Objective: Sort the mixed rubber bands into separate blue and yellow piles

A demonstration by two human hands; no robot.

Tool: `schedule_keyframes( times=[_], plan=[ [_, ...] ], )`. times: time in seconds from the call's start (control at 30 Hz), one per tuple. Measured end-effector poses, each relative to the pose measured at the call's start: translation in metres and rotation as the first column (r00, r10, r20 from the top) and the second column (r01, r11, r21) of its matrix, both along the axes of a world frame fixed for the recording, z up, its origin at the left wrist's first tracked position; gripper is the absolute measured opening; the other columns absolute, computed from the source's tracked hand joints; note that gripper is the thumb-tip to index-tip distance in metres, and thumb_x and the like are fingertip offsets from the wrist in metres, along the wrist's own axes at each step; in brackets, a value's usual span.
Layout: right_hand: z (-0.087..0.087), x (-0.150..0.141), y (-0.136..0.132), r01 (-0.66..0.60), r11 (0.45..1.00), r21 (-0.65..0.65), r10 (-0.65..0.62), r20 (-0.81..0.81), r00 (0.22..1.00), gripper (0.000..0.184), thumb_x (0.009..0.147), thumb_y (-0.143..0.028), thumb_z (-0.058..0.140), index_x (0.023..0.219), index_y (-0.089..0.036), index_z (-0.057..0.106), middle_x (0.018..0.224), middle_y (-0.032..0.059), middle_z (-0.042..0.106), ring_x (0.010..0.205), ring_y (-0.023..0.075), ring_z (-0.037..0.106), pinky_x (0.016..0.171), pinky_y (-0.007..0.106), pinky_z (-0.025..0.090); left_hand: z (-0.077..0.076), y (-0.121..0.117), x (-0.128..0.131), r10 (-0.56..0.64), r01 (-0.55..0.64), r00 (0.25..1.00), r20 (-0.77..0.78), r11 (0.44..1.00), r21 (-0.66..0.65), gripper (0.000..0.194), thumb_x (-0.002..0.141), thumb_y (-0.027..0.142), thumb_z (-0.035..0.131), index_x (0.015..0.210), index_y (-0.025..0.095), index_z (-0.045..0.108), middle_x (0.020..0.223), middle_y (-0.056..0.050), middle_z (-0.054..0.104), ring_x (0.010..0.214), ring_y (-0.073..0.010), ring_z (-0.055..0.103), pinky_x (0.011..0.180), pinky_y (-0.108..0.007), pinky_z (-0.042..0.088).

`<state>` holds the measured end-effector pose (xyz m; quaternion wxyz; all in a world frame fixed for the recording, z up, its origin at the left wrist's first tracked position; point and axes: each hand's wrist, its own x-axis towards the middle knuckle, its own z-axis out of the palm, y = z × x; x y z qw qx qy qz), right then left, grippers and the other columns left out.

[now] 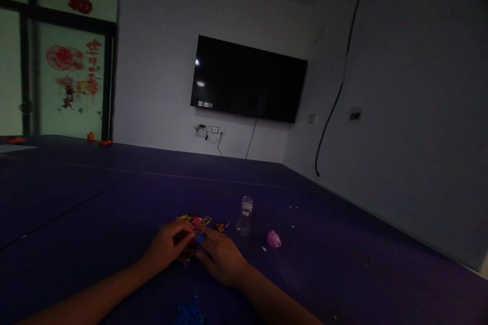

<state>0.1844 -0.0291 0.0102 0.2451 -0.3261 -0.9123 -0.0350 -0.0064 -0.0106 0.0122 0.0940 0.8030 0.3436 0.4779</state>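
My left hand point(170, 245) and my right hand point(224, 258) meet over a pile of small multicoloured loops point(196, 220), pink, yellow and red, which look like little elastic bands. A small blue piece point(200, 238) shows at the fingertips of my right hand. The left thumb and fingers are pinched together beside it; whatever lies between them is hidden. Nearer to me is a separate heap of blue strands point(189, 311), cut off by the lower edge. Right of the pile stands a clear, uncapped bottle point(244, 217) with a small pale label. A pink lid with a loop point(273, 239) lies beyond it.
Dark blue-purple tabletop point(95, 198) stretches to the walls, with seams across it. White scraps point(264, 249) lie near the lid. Orange items point(90, 136) sit at the far left edge. A television point(247, 81) hangs on the wall, and a black cable point(339, 91) runs down the right wall.
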Motion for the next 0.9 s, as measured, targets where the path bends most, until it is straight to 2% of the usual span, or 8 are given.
schedule_keyframes(
  times=[0.1,0.23,0.37,0.47,0.67,0.77,0.9],
  plan=[
    [0.0,0.0,-0.001,0.007,1.0,-0.001,-0.007,0.017,1.0,0.03,0.091,-0.034,0.041,0.111,-0.018,0.056,0.135,0.0089,0.042,0.116,0.0209,0.047,0.095,0.034,0.039,-0.003,0.001,-0.001,0.017,-0.016,1.0,0.012,0.999,-0.037,0.017,0.08,0.03,0.05,0.079,0.02,0.063,0.078,-0.002,0.069,0.072,-0.0174,0.065,0.069,-0.028,0.053],
    [0.0,0.001,0.0,0.025,1.0,-0.014,-0.024,0.037,0.999,0.036,0.09,-0.034,0.042,0.122,-0.017,0.049,0.136,0.0102,0.041,0.118,0.0216,0.045,0.097,0.034,0.037,-0.006,0.002,-0.001,-0.026,0.026,1.0,0.002,0.996,-0.083,0.022,0.083,0.031,0.046,0.09,0.021,0.064,0.085,-0.003,0.071,0.075,-0.0174,0.067,0.069,-0.027,0.054],
    [-0.001,0.001,0.002,0.025,0.999,-0.033,-0.024,0.044,0.999,0.045,0.089,-0.033,0.043,0.131,-0.017,0.038,0.138,0.0109,0.038,0.121,0.022,0.041,0.098,0.034,0.036,-0.008,0.001,-0.001,-0.055,0.053,0.997,-0.06,0.998,-0.023,0.023,0.083,0.027,0.047,0.096,0.022,0.064,0.09,-0.003,0.071,0.081,-0.0176,0.067,0.074,-0.028,0.053],
    [-0.002,0.002,0.002,0.034,0.999,-0.04,-0.032,0.047,0.998,0.045,0.089,-0.033,0.043,0.13,-0.016,0.039,0.138,0.0116,0.037,0.121,0.0232,0.041,0.098,0.035,0.036,-0.008,0.0,-0.002,-0.061,0.064,0.992,-0.11,0.998,0.02,0.023,0.083,0.026,0.047,0.097,0.023,0.065,0.096,-0.003,0.071,0.088,-0.018,0.065,0.081,-0.03,0.051],
    [-0.005,0.001,0.002,0.062,0.998,-0.033,-0.061,0.054,0.997,0.048,0.087,-0.031,0.047,0.131,-0.017,0.037,0.137,0.0121,0.039,0.12,0.0237,0.042,0.098,0.037,0.035,-0.01,0.0,-0.003,-0.105,0.1,0.979,-0.174,0.994,-0.04,0.028,0.082,0.024,0.046,0.104,0.022,0.064,0.101,-0.004,0.069,0.094,-0.0192,0.063,0.087,-0.033,0.048],
    [-0.006,0.001,0.004,0.088,0.996,-0.019,-0.087,0.047,0.995,0.044,0.085,-0.03,0.048,0.127,-0.017,0.042,0.133,0.012,0.044,0.118,0.0237,0.044,0.098,0.038,0.035,-0.012,0.002,-0.002,-0.13,0.117,0.974,-0.187,0.99,-0.078,0.032,0.082,0.022,0.046,0.11,0.023,0.061,0.107,-0.004,0.067,0.099,-0.0195,0.061,0.089,-0.035,0.047],
    [-0.007,0.001,0.007,0.138,0.99,-0.002,-0.138,-0.026,0.99,0.032,0.085,-0.024,0.048,0.116,-0.018,0.052,0.125,0.0103,0.051,0.111,0.0231,0.05,0.094,0.039,0.038,-0.015,0.004,-0.001,-0.11,0.099,0.979,-0.174,0.993,-0.068,0.04,0.083,0.017,0.043,0.122,0.025,0.05,0.115,-0.003,0.063,0.103,-0.0189,0.058,0.09,-0.035,0.046]
  ],
)
